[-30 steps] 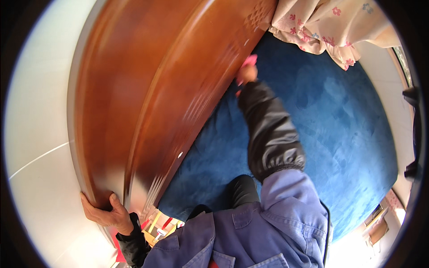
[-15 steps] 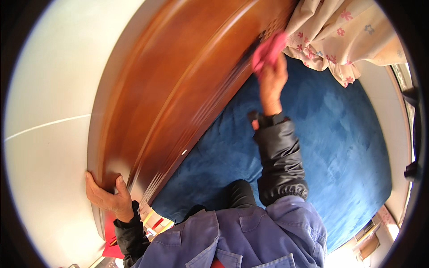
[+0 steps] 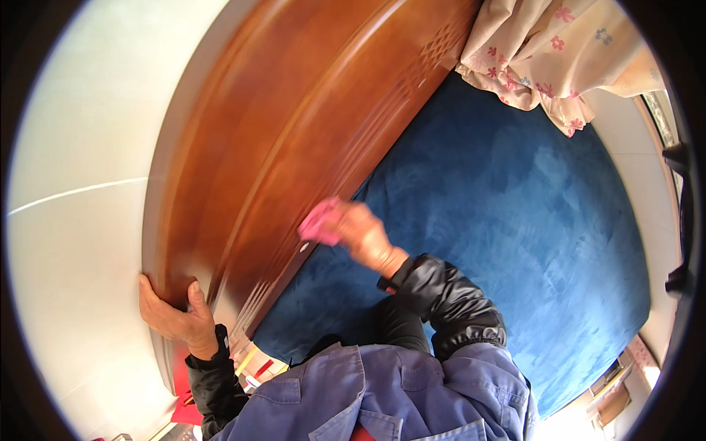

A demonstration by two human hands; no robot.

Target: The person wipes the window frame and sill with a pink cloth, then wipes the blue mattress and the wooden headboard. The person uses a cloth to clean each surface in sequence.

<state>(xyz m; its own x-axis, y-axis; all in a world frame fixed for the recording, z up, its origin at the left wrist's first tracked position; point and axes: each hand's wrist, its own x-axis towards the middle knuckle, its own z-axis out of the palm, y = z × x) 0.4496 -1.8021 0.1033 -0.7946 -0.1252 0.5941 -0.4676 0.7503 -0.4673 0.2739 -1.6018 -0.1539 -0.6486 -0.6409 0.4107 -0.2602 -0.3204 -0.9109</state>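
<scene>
A brown wooden headboard (image 3: 243, 147) with carved grooves and a lattice pattern runs diagonally from the lower left to the top. My left hand (image 3: 176, 314) grips its near end over the upper edge, thumb on the front and fingers on the side by the wall. A crumpled pink cloth (image 3: 318, 222) is bunched in my right hand (image 3: 362, 234), whose fingers are closed and slightly smeared by motion. The cloth lies against the headboard's lower grooves, close to a small white spot (image 3: 304, 247). Part of the cloth is hidden behind my fingers.
Blue plush bedding (image 3: 507, 220) spreads to the right of the headboard. A cream curtain with printed flowers (image 3: 537, 51) hangs at the top right. The pale wall (image 3: 81, 147) stands on the left. Something red (image 3: 187, 410) lies below my left hand.
My right hand has carried the pink cloth from the headboard's far end down and left to about its middle. My left hand keeps its place.
</scene>
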